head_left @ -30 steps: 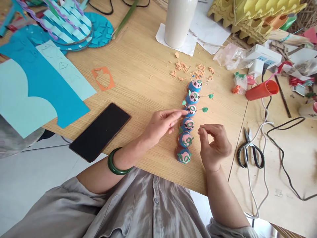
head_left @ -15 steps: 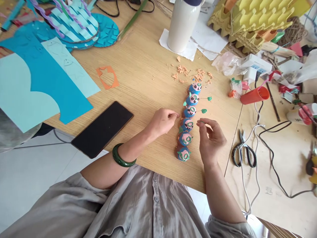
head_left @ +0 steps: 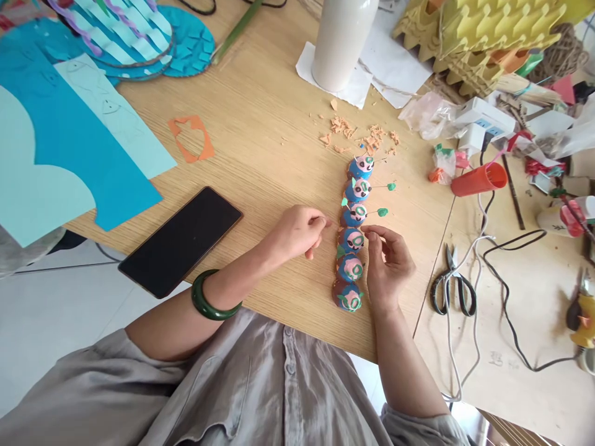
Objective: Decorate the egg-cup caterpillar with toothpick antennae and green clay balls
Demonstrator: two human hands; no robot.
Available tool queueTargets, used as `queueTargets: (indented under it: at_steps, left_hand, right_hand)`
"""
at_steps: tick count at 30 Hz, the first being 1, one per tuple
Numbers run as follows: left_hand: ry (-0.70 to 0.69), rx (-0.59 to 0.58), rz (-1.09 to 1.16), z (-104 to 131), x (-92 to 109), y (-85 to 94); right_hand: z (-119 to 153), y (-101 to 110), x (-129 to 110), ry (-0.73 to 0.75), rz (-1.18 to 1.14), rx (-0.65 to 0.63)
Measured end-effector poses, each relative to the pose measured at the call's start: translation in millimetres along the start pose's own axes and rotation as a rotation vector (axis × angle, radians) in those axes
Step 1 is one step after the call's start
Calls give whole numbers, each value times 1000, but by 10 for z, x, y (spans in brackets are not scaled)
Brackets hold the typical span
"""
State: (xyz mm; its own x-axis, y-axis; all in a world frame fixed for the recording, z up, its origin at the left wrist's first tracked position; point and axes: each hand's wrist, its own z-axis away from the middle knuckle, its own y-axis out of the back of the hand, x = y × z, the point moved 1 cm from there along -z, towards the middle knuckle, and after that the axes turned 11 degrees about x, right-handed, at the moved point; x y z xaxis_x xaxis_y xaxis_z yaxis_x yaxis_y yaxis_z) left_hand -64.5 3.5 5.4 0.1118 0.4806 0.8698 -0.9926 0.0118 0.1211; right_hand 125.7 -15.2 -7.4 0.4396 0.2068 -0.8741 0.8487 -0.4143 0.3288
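A row of rounded blue cups (head_left: 351,267) runs away from me across the table, each topped with a pink patch and green and black details. Thin pins with green clay blobs (head_left: 382,212) stick out to the right of some cups. My right hand (head_left: 389,263) is beside the row, thumb and forefinger pinched at the right edge of the middle cups; a tiny green bit, mostly hidden, seems to be between them. To the left of the row is my left hand (head_left: 304,232), fingers curled and forefinger pointing at the cups. Whether it holds anything is hidden.
A black phone (head_left: 181,241) lies to the left, near blue paper sheets (head_left: 97,155) and an orange cutout (head_left: 191,139). Orange scraps (head_left: 341,127) and a white bottle (head_left: 341,46) are beyond the row. Scissors (head_left: 453,285), cables and a red cup (head_left: 478,179) lie right.
My right hand has moved left, bringing its pinched fingertips against the row. My left hand has shifted slightly left, its lower fingers loosening. The whole view has shifted a little.
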Motion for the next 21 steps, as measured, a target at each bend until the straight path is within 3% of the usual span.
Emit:
queueTargets:
  at_steps: [3,6,13,21]
  left_hand:
    - [54,-94,48,47,-39,-1]
    - [145,-205,239,38,-109,-55]
    - [317,-295,526,10,-72,-133]
    - [400,-322,618,27,-25,-245]
  right_hand:
    - [17,-4,18,-6,-3,-13]
    - [35,-6,27,-59,10,-35]
    - [30,4,11,-97,-35,-14]
    - [31,14,14,-102,-37,-18]
